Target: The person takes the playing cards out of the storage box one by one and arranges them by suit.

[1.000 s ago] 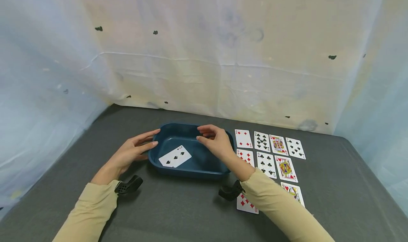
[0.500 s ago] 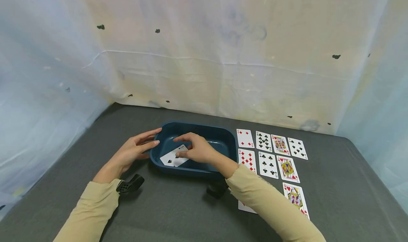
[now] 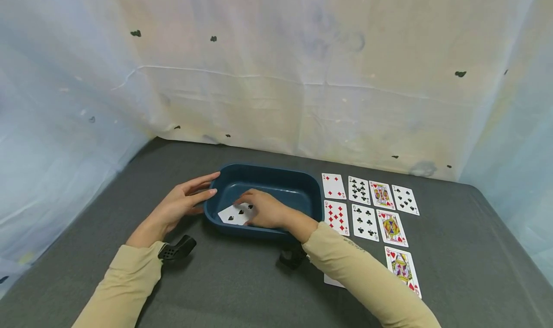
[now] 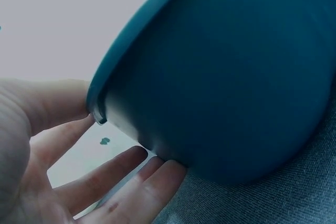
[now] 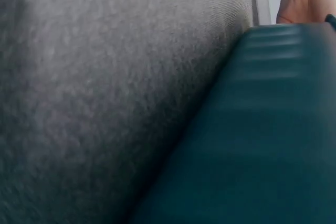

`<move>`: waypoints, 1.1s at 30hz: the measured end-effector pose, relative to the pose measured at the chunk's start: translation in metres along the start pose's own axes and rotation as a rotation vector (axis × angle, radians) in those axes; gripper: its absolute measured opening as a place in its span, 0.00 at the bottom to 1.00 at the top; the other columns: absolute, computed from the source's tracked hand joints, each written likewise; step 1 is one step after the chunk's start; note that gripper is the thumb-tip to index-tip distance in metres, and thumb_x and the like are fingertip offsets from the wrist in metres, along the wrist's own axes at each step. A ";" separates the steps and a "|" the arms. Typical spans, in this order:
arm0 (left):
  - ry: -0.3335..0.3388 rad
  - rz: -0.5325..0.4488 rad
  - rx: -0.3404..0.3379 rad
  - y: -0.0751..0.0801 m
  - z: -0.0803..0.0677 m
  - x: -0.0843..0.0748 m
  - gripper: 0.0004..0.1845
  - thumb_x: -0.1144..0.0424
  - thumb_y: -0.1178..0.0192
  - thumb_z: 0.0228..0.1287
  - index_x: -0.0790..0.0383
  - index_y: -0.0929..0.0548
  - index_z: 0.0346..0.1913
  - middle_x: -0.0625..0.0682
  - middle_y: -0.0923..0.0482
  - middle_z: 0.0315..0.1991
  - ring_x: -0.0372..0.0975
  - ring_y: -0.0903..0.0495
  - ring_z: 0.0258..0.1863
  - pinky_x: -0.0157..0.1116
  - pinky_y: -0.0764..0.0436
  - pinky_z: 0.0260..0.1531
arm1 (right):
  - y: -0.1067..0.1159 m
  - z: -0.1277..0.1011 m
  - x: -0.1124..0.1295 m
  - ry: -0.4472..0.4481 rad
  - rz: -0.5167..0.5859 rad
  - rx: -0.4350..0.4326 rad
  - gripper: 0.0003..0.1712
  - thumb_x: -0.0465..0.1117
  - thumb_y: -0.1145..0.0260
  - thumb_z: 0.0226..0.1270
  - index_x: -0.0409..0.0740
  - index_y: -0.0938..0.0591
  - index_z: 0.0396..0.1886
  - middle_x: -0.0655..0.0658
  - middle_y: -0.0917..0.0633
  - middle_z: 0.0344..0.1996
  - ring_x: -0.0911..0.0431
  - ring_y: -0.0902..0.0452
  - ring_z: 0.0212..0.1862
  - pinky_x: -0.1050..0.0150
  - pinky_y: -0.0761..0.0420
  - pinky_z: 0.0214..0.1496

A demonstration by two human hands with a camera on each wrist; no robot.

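Note:
Inside the dark blue tray (image 3: 259, 234) lies a three of spades playing card (image 3: 233, 215), face up at the left end. My right hand (image 3: 265, 210) reaches over the tray's near wall, its thumb and fingers curled at the card's opposite long edges and covering part of it. At the tray's left end, my left hand (image 3: 183, 200) rests its thumb and index finger against the rim. In the left wrist view, the other fingers (image 4: 168, 174) lie extended along the tray's outer wall. The right wrist view shows the tray's outer side (image 5: 252, 129), with the right hand's fingers out of sight.
Right of the tray, playing cards lie face up in columns on the dark grey table (image 3: 458, 232), among them a nine of diamonds (image 3: 336, 217), a six of clubs (image 3: 365, 222) and a queen of hearts (image 3: 402, 270). The right sleeve (image 3: 358, 275) covers another card. A pale curtain (image 3: 259, 102) stands behind.
My right hand has moved left from the tray's right part and down onto the three of spades, and its fingers have closed in on the card. The left hand has stayed at the rim.

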State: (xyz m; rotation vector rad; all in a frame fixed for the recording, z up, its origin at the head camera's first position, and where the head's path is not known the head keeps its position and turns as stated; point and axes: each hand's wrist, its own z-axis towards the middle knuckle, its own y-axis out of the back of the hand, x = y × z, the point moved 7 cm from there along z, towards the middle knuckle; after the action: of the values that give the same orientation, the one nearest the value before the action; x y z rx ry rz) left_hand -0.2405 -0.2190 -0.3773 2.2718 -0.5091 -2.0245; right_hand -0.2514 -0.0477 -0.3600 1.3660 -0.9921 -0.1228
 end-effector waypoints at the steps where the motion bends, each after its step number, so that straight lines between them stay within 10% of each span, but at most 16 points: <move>1: 0.002 0.001 -0.002 0.000 0.000 0.000 0.36 0.46 0.41 0.66 0.48 0.39 0.73 0.60 0.46 0.74 0.57 0.42 0.70 0.58 0.29 0.57 | 0.001 0.000 0.000 -0.003 -0.028 -0.006 0.29 0.36 0.30 0.60 0.44 0.24 0.62 0.42 0.25 0.62 0.49 0.31 0.63 0.51 0.32 0.66; 8: 0.010 0.012 -0.008 0.001 0.002 0.002 0.36 0.45 0.41 0.65 0.47 0.39 0.74 0.59 0.49 0.75 0.57 0.46 0.72 0.60 0.31 0.58 | 0.008 -0.006 -0.006 -0.134 -0.172 -0.046 0.31 0.45 0.25 0.55 0.44 0.22 0.59 0.41 0.21 0.52 0.49 0.28 0.52 0.53 0.29 0.57; 14: 0.017 0.028 -0.019 0.000 0.001 0.002 0.35 0.47 0.41 0.67 0.47 0.40 0.74 0.60 0.50 0.75 0.57 0.47 0.72 0.60 0.31 0.58 | 0.014 -0.016 -0.012 -0.254 -0.073 -0.128 0.26 0.43 0.22 0.50 0.43 0.20 0.49 0.41 0.25 0.46 0.51 0.27 0.41 0.61 0.24 0.41; 21: 0.000 0.025 -0.018 0.001 0.001 0.003 0.34 0.49 0.42 0.67 0.49 0.40 0.74 0.61 0.49 0.74 0.58 0.44 0.71 0.59 0.30 0.57 | 0.022 -0.030 -0.016 -0.214 0.053 -0.199 0.15 0.34 0.30 0.59 0.42 0.20 0.46 0.41 0.20 0.47 0.53 0.26 0.42 0.59 0.25 0.46; 33: -0.004 0.017 0.000 0.002 0.000 0.002 0.37 0.46 0.41 0.66 0.48 0.41 0.74 0.60 0.52 0.75 0.56 0.49 0.73 0.59 0.31 0.59 | 0.036 -0.061 -0.029 -0.106 0.377 -0.270 0.28 0.29 0.35 0.61 0.46 0.25 0.62 0.38 0.22 0.53 0.51 0.17 0.44 0.65 0.19 0.39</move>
State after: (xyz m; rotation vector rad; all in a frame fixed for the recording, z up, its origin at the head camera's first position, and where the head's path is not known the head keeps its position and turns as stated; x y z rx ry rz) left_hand -0.2403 -0.2213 -0.3792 2.2568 -0.5264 -2.0213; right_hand -0.2463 0.0255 -0.3372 0.9174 -1.2574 -0.0433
